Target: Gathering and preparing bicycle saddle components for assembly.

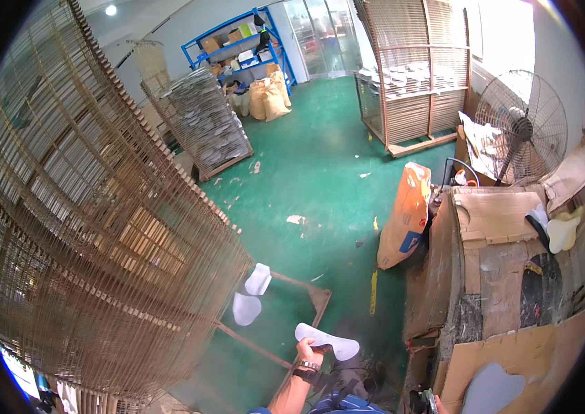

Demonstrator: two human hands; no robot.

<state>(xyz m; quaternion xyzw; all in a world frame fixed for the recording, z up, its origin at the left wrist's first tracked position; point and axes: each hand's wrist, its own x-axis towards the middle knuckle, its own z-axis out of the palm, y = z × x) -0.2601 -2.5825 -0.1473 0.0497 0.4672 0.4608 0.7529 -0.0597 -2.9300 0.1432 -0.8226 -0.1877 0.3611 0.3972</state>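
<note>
My left hand, with a bracelet and a dark band at the wrist, grips a white insole-shaped sheet by its near edge. It is held over the green floor, beside the base of a tall wire rack. Only a sliver of my right hand shows at the bottom edge, by the cardboard-covered bench; its fingers are mostly out of sight. Close to it lies a pale grey insole-shaped piece on the cardboard. Two more white pieces, an upper one and a lower one, sit at the rack's lower edge.
The cardboard-covered bench stands at right, a large fan behind it. An orange-brown sack leans beside it. Farther off are a loaded rack, another rack, blue shelving and sacks.
</note>
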